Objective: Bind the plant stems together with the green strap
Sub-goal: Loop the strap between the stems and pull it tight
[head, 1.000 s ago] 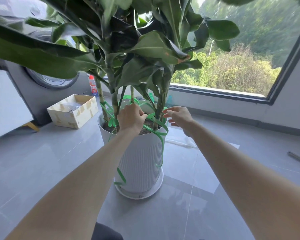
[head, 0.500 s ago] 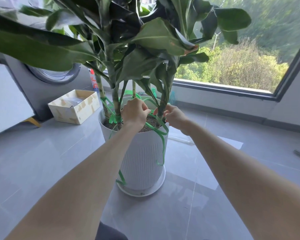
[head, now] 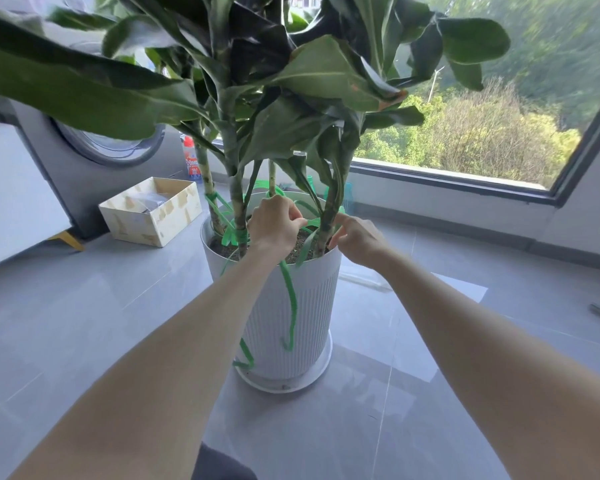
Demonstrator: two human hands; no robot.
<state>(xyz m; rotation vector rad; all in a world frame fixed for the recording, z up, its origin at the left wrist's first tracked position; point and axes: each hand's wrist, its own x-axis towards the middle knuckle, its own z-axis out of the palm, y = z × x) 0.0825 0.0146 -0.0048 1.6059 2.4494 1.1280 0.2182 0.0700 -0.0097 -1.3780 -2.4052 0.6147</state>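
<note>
While the left hand (head: 274, 225) pinches the flat green plastic strap (head: 293, 303), looped round the slender plant stems (head: 238, 202) above the white ribbed pot (head: 312, 306), the right hand (head: 359, 239) rests by the right stem, its fingers' (head: 339, 220) hold unclear. Best draw slack out evenly, keeping loops level.

A single wide-angle view, worn on the person's head, looks forward and down along both forearms, which enter from the near edge. It sits close to the white pot (head: 291, 306), centred where the left grip (head: 274, 225) and right grip (head: 359, 239) reach the plant stems (head: 238, 202). A washing machine (head: 94, 161) stands far left and a window (head: 465, 133) far right.
</note>
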